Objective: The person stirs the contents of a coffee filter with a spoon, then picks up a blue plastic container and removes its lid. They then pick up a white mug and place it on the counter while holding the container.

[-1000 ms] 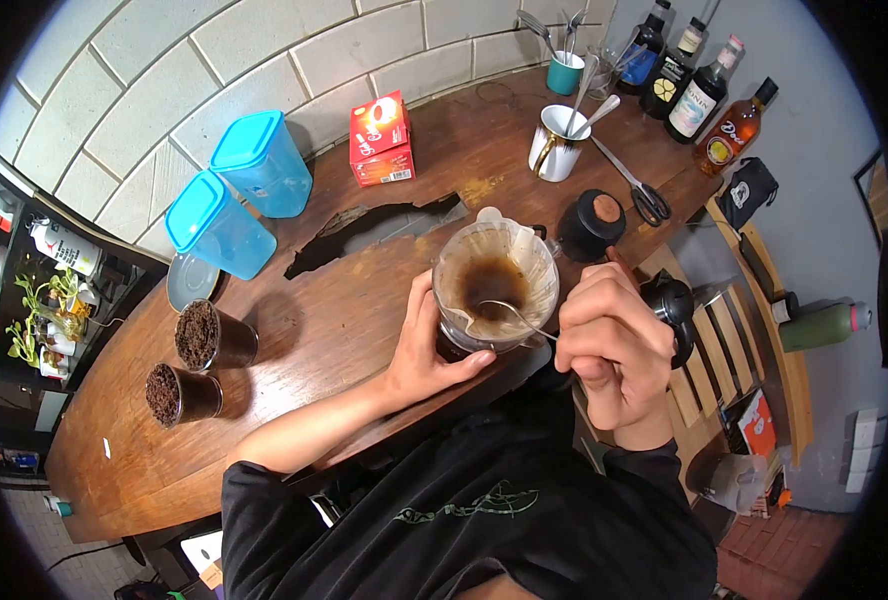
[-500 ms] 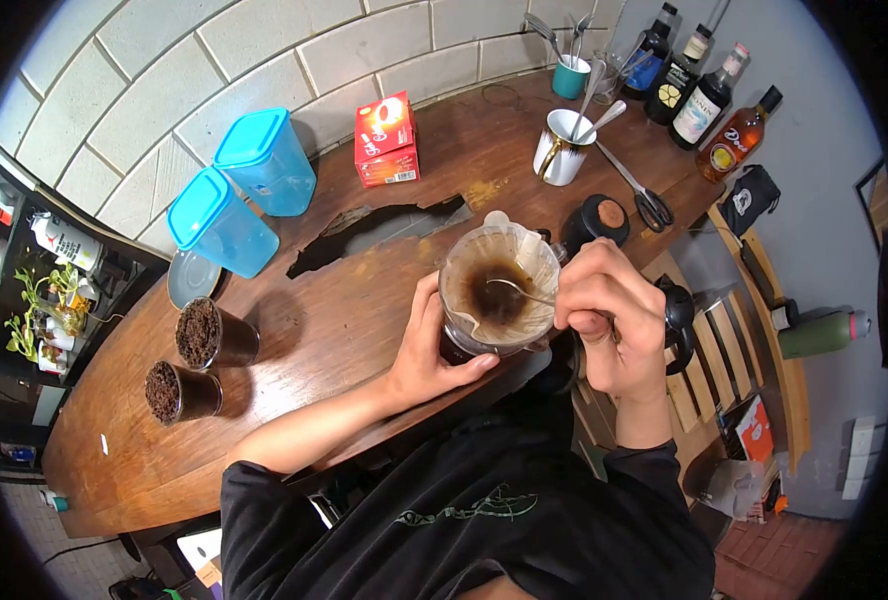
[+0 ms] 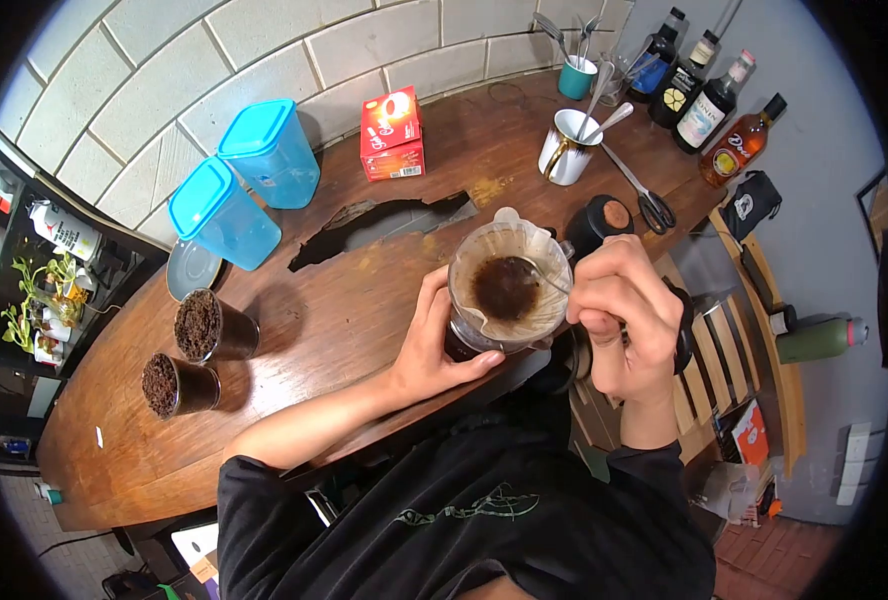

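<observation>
A glass coffee dripper (image 3: 510, 283) with a paper filter and dark wet grounds stands on the wooden table (image 3: 294, 330), near its front edge. My left hand (image 3: 430, 345) wraps around the dripper's left side and base. My right hand (image 3: 619, 310) is closed on the handle of a metal spoon (image 3: 547, 277), whose bowl dips into the grounds at the filter's right side.
Two blue-lidded containers (image 3: 244, 185) and a red box (image 3: 392, 133) stand by the brick wall. Two dark cups of grounds (image 3: 199, 345) sit at the left. A white mug (image 3: 569, 148), scissors (image 3: 644, 195), a black grinder (image 3: 599, 225) and bottles (image 3: 714, 100) crowd the right end.
The spoon has swept from the filter's near side up to its right side, and my right hand rose toward the rim. The left hand keeps its hold on the dripper.
</observation>
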`<state>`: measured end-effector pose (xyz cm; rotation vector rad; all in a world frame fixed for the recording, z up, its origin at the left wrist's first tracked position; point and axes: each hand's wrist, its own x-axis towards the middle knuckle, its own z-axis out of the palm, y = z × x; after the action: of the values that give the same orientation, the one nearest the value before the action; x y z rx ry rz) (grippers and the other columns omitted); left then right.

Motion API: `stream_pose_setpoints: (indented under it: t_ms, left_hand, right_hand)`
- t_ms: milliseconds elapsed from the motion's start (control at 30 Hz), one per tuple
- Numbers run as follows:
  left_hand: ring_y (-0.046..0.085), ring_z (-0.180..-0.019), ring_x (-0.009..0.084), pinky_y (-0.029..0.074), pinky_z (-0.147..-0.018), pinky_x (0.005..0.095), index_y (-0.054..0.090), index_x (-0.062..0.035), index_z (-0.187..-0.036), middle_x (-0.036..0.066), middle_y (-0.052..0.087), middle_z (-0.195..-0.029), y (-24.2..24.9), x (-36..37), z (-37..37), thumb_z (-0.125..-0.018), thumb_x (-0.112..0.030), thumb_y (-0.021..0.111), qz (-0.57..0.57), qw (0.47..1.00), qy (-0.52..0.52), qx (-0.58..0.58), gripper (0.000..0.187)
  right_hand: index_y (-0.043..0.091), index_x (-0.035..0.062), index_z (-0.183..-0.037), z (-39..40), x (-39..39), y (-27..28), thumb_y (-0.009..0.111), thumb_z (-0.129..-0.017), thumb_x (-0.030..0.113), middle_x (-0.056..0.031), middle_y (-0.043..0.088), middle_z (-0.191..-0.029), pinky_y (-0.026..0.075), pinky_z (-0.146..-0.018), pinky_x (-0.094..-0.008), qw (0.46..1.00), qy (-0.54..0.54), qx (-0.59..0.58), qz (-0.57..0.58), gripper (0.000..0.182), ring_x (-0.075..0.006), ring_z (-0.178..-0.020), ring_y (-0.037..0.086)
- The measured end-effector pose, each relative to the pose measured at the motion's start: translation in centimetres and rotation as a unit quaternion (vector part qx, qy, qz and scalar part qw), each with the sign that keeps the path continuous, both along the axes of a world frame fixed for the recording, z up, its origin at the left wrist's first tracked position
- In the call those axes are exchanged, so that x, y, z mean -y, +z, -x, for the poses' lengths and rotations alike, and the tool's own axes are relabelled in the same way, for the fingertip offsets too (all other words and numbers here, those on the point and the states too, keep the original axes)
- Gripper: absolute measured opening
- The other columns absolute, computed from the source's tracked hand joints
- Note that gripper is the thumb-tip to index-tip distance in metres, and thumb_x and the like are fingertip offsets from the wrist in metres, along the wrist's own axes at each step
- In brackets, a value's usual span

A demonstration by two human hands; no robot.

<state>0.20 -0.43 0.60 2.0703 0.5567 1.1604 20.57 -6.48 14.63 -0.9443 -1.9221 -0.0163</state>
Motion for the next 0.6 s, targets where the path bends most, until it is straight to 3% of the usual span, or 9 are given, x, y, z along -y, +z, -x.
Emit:
stream_pose_setpoints:
  t_ms: [200,600]
  left_hand:
    - [0.040,-0.130,0.0387,0.035,-0.108,0.0452,0.041,0.0051,-0.134,0.023,0.036,-0.138,0.1,0.0,0.0,-0.071,-0.030,0.084,-0.011,1.000,0.005,-0.004,0.084]
    - [0.039,-0.130,0.0377,0.035,-0.108,0.0449,0.040,0.0042,-0.136,0.023,0.036,-0.138,0.1,0.0,0.0,-0.072,-0.031,0.084,-0.012,1.000,0.003,-0.006,0.085]
  right_hand:
    - [0.060,-0.0001,-0.080,0.8,0.5,-0.4,0.066,-0.086,0.008,-0.0105,0.057,-0.080,0.042,-0.065,-0.0373,0.999,0.018,0.003,0.042,0.012,-0.0281,-0.070,0.056]
    - [0.060,0.0000,-0.078,0.7,1.3,0.6,0.063,-0.092,0.019,-0.0098,0.058,-0.075,0.042,-0.063,-0.0361,0.996,0.039,-0.077,-0.003,0.024,-0.0248,-0.066,0.054]
